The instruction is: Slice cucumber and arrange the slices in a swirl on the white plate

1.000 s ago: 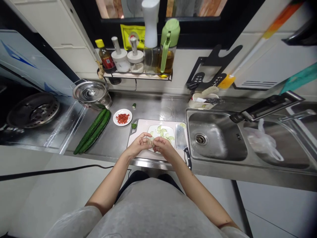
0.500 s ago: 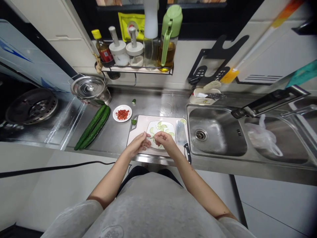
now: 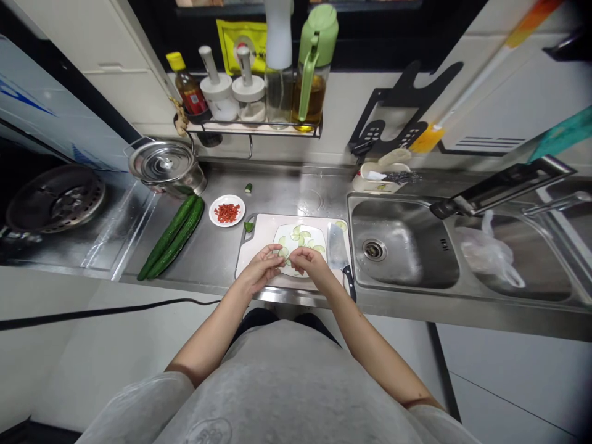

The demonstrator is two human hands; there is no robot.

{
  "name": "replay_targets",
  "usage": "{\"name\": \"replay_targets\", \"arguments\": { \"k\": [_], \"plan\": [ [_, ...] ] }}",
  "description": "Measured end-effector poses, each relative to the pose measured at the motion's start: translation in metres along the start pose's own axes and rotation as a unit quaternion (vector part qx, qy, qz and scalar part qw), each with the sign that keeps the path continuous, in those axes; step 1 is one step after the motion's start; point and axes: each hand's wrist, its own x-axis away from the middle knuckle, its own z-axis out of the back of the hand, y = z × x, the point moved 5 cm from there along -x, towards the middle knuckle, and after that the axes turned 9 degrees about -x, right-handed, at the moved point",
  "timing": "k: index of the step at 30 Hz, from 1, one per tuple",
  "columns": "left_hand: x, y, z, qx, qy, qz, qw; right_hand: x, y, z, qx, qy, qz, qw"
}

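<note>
Over a white square plate (image 3: 304, 270), my left hand (image 3: 263, 269) pinches a thin cucumber slice (image 3: 283, 251) at its fingertips. My right hand (image 3: 311, 263) is close beside it, fingers curled together; what they hold, if anything, is hidden. More pale green cucumber slices (image 3: 301, 235) lie spread on the plate. Beneath the plate is a pinkish cutting board (image 3: 259, 229). A cleaver (image 3: 338, 245) with a black handle rests on the board's right side, near a single slice (image 3: 341, 225). A cucumber end piece (image 3: 249, 227) sits at the board's upper left corner.
Left of the board are a small plate (image 3: 212, 213) of chopped red pieces and two whole cucumbers (image 3: 173, 237). A steel pot (image 3: 197, 180) stands behind them. The sink (image 3: 402, 246) adjoins the board on the right. A rack (image 3: 259, 131) holds seasonings above the counter.
My left hand has turned and closed its fingers on a slice near my right fingertips. My right hand stays nearly in place. The view has shifted slightly.
</note>
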Motion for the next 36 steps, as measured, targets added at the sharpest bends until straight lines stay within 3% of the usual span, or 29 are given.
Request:
{"name": "replay_targets", "arguments": {
  "k": [13,24,29,36],
  "plan": [
    [-0.009,-0.002,0.008,-0.139,0.078,-0.148,0.976,-0.011,0.02,0.01,0.0,0.052,-0.055,0.997],
    [-0.017,-0.007,0.018,-0.207,0.123,-0.193,0.951,-0.025,0.034,0.017,0.032,0.051,-0.088,0.994],
    [-0.038,-0.011,0.031,-0.239,0.165,-0.189,0.938,-0.054,0.035,0.026,0.165,0.064,-0.032,0.984],
    [-0.065,-0.01,0.046,-0.396,0.236,-0.163,0.872,-0.084,0.03,0.03,0.42,0.083,-0.04,0.903]
  ]
}}
